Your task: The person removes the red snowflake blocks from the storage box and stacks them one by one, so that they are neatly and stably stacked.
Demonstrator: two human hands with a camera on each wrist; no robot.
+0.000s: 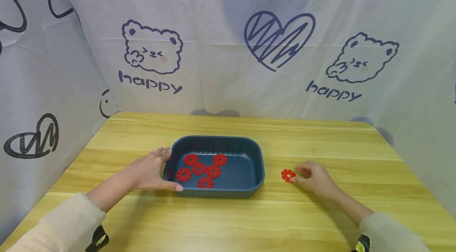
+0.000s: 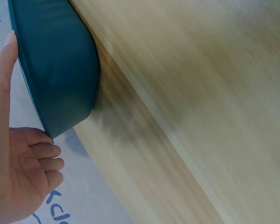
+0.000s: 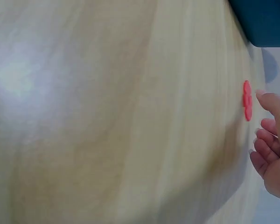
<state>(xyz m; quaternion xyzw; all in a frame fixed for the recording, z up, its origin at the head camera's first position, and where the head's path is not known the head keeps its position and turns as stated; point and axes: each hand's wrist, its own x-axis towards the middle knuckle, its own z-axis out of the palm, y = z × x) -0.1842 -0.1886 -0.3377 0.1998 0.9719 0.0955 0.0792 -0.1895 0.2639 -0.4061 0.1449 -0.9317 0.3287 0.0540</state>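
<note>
Cloth, head view: "happy" (image 1: 149,82) reads twice on the hanging white fabric (image 1: 213,93), each under a line-drawn bear (image 1: 153,48), with a scribbled heart (image 1: 279,40) between.
Cuffs: dark straps (image 1: 97,239) with yellow marks, too small to read, show at both sleeves (image 1: 69,218).
Tray: dark blue, on the wood-grain table (image 1: 221,224); the blue tray (image 1: 233,193) contains six red discs (image 1: 184,175), some overlapping.
Loose disc: the loose disc (image 1: 287,175), red, notched and pale-centred, lies right of the tray.
Left hand: spread, the left hand (image 1: 153,171) covers the tray's left end.
Right hand: thumb overlapping the loose disc's edge, the right hand (image 1: 315,180) has bent fingers.
Lettering, left wrist view: sideways and cut short; the thumb rests along the tray's rim.
Disc, right wrist view: almost edge-on, just beside the thumb, unpinched; the tray's corner stands beyond.
</note>
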